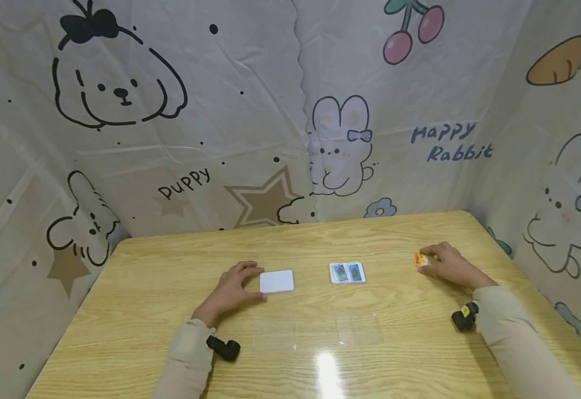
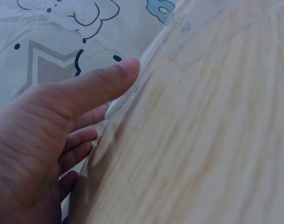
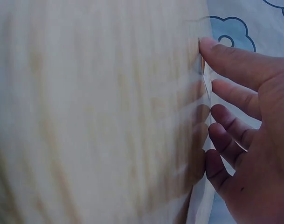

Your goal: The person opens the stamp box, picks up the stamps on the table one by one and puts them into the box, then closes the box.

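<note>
A stack of white cards (image 1: 277, 281) lies flat on the table, left of centre. My left hand (image 1: 230, 288) grips it at its left end, thumb at the near corner and index finger at the far one. From the left wrist view, the thumb of the left hand (image 2: 48, 126) presses on the white stack's edge (image 2: 121, 103). Far to the right, my right hand (image 1: 451, 266) pinches a small orange-and-yellow card (image 1: 421, 259) between thumb and fingers, low over the table. The right wrist view shows that hand (image 3: 258, 116) with the card almost edge-on and mostly hidden.
Between the hands lies a pile of cards with two blue pictures (image 1: 347, 272). Two clear plastic pieces, a left one (image 1: 274, 333) and a right one (image 1: 359, 329), lie nearer on the wooden table (image 1: 180, 260). A printed cloth (image 1: 250, 111) hangs behind and at the sides.
</note>
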Available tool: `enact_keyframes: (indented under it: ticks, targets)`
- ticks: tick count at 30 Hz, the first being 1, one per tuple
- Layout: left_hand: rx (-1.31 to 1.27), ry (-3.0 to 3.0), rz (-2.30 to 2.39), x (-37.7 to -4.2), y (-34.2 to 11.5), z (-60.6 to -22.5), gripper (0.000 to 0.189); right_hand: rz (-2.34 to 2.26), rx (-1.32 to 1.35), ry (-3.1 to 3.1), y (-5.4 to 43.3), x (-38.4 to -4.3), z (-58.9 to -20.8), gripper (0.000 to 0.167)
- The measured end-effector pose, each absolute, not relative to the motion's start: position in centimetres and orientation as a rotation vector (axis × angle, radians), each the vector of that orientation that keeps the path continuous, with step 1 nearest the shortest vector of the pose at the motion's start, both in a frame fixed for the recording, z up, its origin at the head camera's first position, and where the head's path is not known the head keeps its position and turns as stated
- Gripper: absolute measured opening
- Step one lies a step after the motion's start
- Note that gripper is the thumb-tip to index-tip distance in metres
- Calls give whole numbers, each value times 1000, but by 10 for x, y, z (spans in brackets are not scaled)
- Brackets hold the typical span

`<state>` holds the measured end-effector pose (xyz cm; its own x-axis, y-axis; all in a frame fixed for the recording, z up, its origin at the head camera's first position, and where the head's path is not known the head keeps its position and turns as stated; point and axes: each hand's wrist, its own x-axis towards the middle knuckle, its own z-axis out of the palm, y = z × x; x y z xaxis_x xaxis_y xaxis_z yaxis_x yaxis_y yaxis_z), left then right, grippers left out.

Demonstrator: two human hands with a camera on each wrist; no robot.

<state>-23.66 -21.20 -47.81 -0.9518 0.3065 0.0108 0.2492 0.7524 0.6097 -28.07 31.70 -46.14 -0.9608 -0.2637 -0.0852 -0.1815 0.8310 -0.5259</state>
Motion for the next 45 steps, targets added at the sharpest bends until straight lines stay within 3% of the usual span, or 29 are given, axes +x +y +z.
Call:
enact_keyframes:
  ticks: [27,35,45]
  targets:
    - [475,2881,996,-240,-212,-482,63,-889,-376,2864,308,-281,-459,53]
    - [459,2880,998,-238,-211,-483,63,-902,-475,2865,287,-281,-451,43]
    - [486,2886,1010,-235,-211,-482,62,-914,-574,2845,244,-277,-434,45]
